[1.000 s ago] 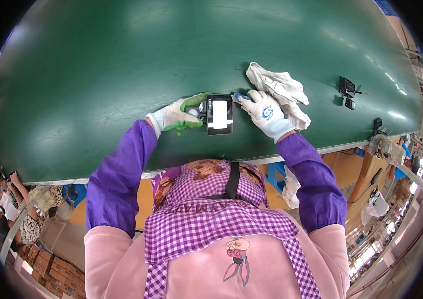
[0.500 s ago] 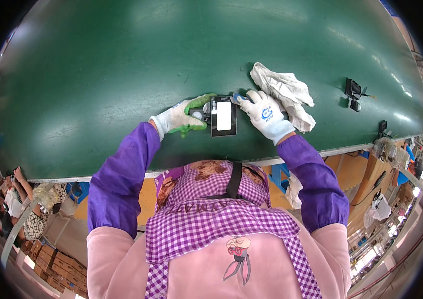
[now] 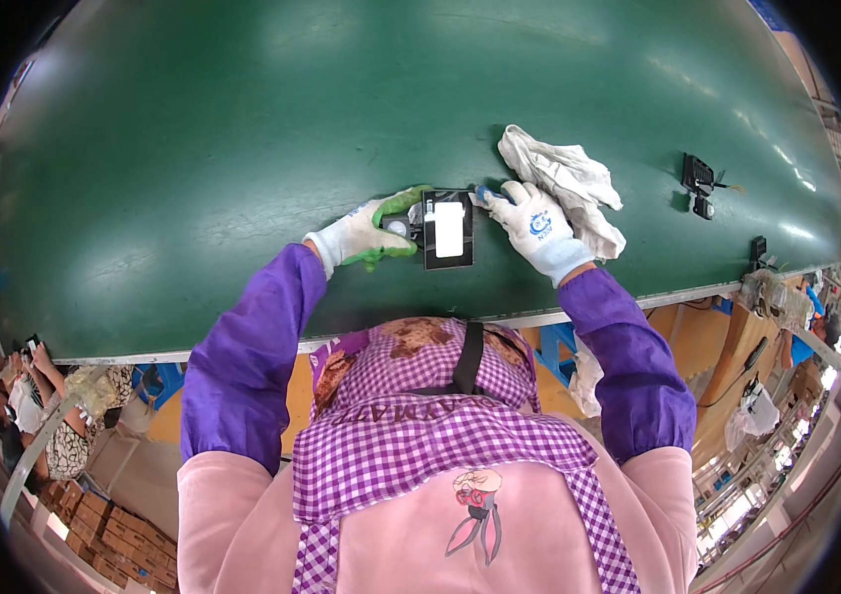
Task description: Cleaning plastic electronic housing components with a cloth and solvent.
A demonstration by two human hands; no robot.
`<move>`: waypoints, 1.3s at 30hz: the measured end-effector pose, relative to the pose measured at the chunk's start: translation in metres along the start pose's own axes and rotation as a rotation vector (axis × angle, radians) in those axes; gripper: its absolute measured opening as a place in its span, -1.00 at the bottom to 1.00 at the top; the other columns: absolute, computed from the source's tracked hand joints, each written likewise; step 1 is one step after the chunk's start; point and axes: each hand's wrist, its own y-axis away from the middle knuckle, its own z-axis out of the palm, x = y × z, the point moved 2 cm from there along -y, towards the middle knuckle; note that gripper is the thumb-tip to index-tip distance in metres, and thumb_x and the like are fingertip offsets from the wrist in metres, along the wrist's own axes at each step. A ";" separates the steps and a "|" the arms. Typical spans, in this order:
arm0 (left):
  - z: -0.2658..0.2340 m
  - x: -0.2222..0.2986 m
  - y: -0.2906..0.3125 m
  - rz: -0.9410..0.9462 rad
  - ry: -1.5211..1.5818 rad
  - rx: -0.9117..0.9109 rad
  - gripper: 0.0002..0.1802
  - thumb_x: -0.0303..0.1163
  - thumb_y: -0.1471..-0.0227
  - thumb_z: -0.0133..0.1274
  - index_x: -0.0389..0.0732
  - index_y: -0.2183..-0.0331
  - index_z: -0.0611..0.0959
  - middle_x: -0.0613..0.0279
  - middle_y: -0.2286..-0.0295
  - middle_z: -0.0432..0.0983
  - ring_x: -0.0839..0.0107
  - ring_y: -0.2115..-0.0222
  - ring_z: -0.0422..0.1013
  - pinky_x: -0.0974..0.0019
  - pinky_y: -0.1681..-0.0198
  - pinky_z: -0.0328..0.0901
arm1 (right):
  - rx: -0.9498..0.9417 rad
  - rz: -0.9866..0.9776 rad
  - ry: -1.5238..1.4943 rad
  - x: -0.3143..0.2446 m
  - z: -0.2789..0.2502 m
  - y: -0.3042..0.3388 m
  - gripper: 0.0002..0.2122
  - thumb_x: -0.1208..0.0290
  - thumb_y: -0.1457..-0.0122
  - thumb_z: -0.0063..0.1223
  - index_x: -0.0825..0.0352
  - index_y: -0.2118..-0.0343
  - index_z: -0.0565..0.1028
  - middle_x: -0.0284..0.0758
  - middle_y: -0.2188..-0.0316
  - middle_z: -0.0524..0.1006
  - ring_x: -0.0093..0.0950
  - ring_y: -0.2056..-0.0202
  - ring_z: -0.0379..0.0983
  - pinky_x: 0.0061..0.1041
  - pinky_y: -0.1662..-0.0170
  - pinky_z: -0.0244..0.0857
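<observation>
A black floodlight (image 3: 427,259) with a white rectangular panel lies in front of me on the green table. A small sensor with a round white dome (image 3: 397,228) joins its left side. My left hand (image 3: 351,236), in a white glove with a green palm, is closed around the sensor. My right hand (image 3: 536,230), in a white glove with a blue print, is pinched by the floodlight's upper right corner. Something small and blue (image 3: 483,192) with a pale tip shows at its fingers; its kind is unclear. A crumpled white cloth (image 3: 561,170) lies just beyond my right hand.
Another black floodlight with a sensor (image 3: 699,178) and short wires lies to the right on the green table (image 3: 242,129). A dark fitting (image 3: 758,249) sits near the right front edge. At far left, another person's arm (image 3: 47,368) shows near stacked brown cartons (image 3: 123,540).
Both hands and the floodlight have shifted very slightly to the right. My right fingers have drawn back a little from the panel's corner. My left hand keeps its hold on the sensor.
</observation>
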 end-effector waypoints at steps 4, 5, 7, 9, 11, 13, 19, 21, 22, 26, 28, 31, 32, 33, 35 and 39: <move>0.003 0.005 0.002 -0.003 -0.044 0.005 -0.11 -0.42 0.13 0.20 0.09 -0.23 0.22 0.40 0.46 0.46 0.62 0.63 0.30 0.46 0.69 0.25 | 0.041 0.026 -0.019 0.002 -0.001 0.002 -0.65 0.35 -0.11 -0.02 0.02 -0.01 0.43 -0.26 0.13 0.41 -0.26 0.11 0.38 -0.27 0.09 0.33; 0.003 0.005 0.002 0.009 -0.052 0.017 -0.11 -0.44 0.13 0.20 0.09 -0.24 0.21 0.42 0.51 0.41 0.63 0.66 0.27 0.47 0.69 0.25 | 0.054 0.026 -0.021 0.000 -0.001 0.001 -0.65 0.36 -0.11 -0.01 0.03 0.00 0.43 -0.26 0.13 0.41 -0.26 0.12 0.38 -0.26 0.10 0.33; 0.001 0.006 0.002 0.022 -0.061 0.027 -0.10 -0.46 0.12 0.20 0.09 -0.24 0.20 0.44 0.57 0.37 0.64 0.69 0.25 0.47 0.68 0.25 | 0.065 0.027 -0.020 -0.003 -0.002 -0.002 -0.66 0.36 -0.11 -0.01 0.03 0.01 0.43 -0.26 0.13 0.41 -0.26 0.13 0.39 -0.26 0.11 0.34; 0.001 0.006 0.003 0.020 -0.050 0.024 -0.11 -0.45 0.12 0.20 0.08 -0.24 0.21 0.43 0.56 0.37 0.63 0.69 0.25 0.47 0.68 0.25 | 0.101 -0.004 -0.072 -0.007 -0.002 -0.004 -0.65 0.37 -0.11 -0.01 0.03 0.00 0.43 -0.25 0.13 0.42 -0.26 0.14 0.39 -0.25 0.12 0.35; 0.001 0.004 0.000 0.023 -0.047 0.025 -0.11 -0.46 0.12 0.20 0.08 -0.24 0.22 0.42 0.55 0.38 0.63 0.68 0.26 0.47 0.68 0.25 | 0.118 -0.013 -0.140 -0.011 0.004 -0.011 -0.62 0.40 -0.08 0.00 0.03 -0.02 0.41 -0.24 0.12 0.42 -0.25 0.13 0.39 -0.26 0.12 0.35; 0.000 0.003 -0.001 0.027 -0.047 0.029 -0.12 -0.46 0.12 0.20 0.08 -0.23 0.23 0.42 0.54 0.39 0.63 0.68 0.26 0.47 0.68 0.25 | 0.095 -0.023 -0.078 -0.015 0.005 -0.016 -0.61 0.42 -0.08 -0.03 0.05 -0.02 0.41 -0.23 0.13 0.42 -0.25 0.14 0.39 -0.28 0.11 0.35; -0.001 -0.006 -0.002 -0.012 0.034 0.050 -0.16 -0.46 0.12 0.22 -0.01 -0.21 0.27 0.42 0.48 0.43 0.63 0.63 0.30 0.47 0.67 0.26 | -0.015 -0.074 -0.095 -0.046 -0.008 -0.043 -0.64 0.44 -0.12 -0.13 0.11 -0.02 0.40 -0.23 0.21 0.41 -0.26 0.14 0.37 -0.33 0.10 0.34; 0.003 -0.015 -0.007 0.063 -0.049 0.127 -0.16 -0.46 0.13 0.22 -0.04 -0.21 0.26 0.40 0.46 0.45 0.63 0.61 0.32 0.46 0.68 0.26 | 0.139 -0.095 -0.138 -0.045 -0.006 -0.038 -0.65 0.43 -0.12 -0.12 0.13 -0.01 0.40 -0.22 0.22 0.41 -0.26 0.14 0.37 -0.33 0.12 0.34; 0.006 -0.020 -0.010 0.158 -0.017 0.138 -0.13 -0.47 0.13 0.22 -0.04 -0.22 0.23 0.38 0.43 0.46 0.63 0.60 0.33 0.46 0.70 0.26 | 0.140 -0.084 -0.105 -0.043 -0.006 -0.035 -0.66 0.43 -0.13 -0.12 0.15 0.00 0.40 -0.23 0.24 0.41 -0.25 0.17 0.39 -0.33 0.14 0.35; 0.030 -0.025 -0.010 0.159 0.264 0.202 -0.07 -0.53 0.13 0.21 -0.01 -0.25 0.16 0.33 0.32 0.46 0.62 0.57 0.35 0.51 0.68 0.31 | 0.215 0.181 -0.144 -0.015 0.000 -0.008 -0.68 0.40 -0.12 -0.06 0.17 0.02 0.42 -0.24 0.29 0.44 -0.23 0.24 0.44 -0.28 0.21 0.36; 0.053 -0.033 -0.007 0.223 0.345 0.338 0.03 -0.58 0.15 0.19 0.04 -0.28 0.03 0.29 0.18 0.44 0.57 0.48 0.39 0.48 0.67 0.31 | 0.342 0.373 -0.357 -0.014 0.001 0.001 -0.73 0.32 -0.15 -0.02 0.22 0.09 0.47 -0.18 0.30 0.45 -0.17 0.30 0.46 -0.23 0.25 0.36; 0.083 -0.051 -0.017 0.294 0.475 0.480 0.05 -0.55 0.11 0.20 0.04 -0.29 -0.03 0.27 0.16 0.43 0.55 0.45 0.39 0.46 0.63 0.36 | 0.294 0.456 -0.458 -0.046 -0.013 0.002 -0.74 0.26 -0.17 -0.01 0.22 0.12 0.50 -0.15 0.29 0.46 -0.12 0.30 0.46 -0.22 0.25 0.36; 0.090 -0.048 -0.020 0.294 0.459 0.494 0.06 -0.55 0.11 0.20 0.03 -0.29 -0.04 0.26 0.17 0.43 0.56 0.44 0.39 0.46 0.62 0.36 | 0.262 0.458 -0.430 -0.056 -0.011 0.000 -0.72 0.24 -0.16 0.01 0.23 0.11 0.50 -0.15 0.28 0.46 -0.12 0.30 0.46 -0.21 0.25 0.35; 0.095 -0.047 -0.022 0.294 0.442 0.515 0.06 -0.56 0.11 0.20 0.03 -0.29 -0.05 0.25 0.18 0.43 0.56 0.44 0.39 0.47 0.60 0.37 | 0.262 0.459 -0.453 -0.067 -0.013 -0.004 -0.74 0.37 -0.15 0.06 0.33 0.12 0.50 -0.14 0.33 0.50 -0.20 0.33 0.49 -0.35 0.25 0.33; 0.101 -0.048 -0.028 0.307 0.497 0.513 0.07 -0.59 0.12 0.18 0.03 -0.29 -0.07 0.26 0.19 0.43 0.56 0.44 0.39 0.47 0.57 0.37 | 0.462 0.591 -0.873 -0.078 -0.004 -0.010 -0.78 0.38 -0.15 0.05 0.34 0.17 0.50 -0.22 0.47 0.51 -0.38 0.45 0.47 -0.43 0.35 0.32; 0.104 -0.051 -0.035 0.438 0.555 0.482 0.14 -0.63 0.12 0.15 0.04 -0.29 -0.20 0.24 0.19 0.41 0.55 0.45 0.39 0.46 0.54 0.34 | 0.381 1.028 -1.161 -0.075 0.016 -0.015 -0.81 0.37 -0.14 0.03 0.35 0.24 0.50 -0.35 0.56 0.48 -0.58 0.54 0.37 -0.52 0.47 0.27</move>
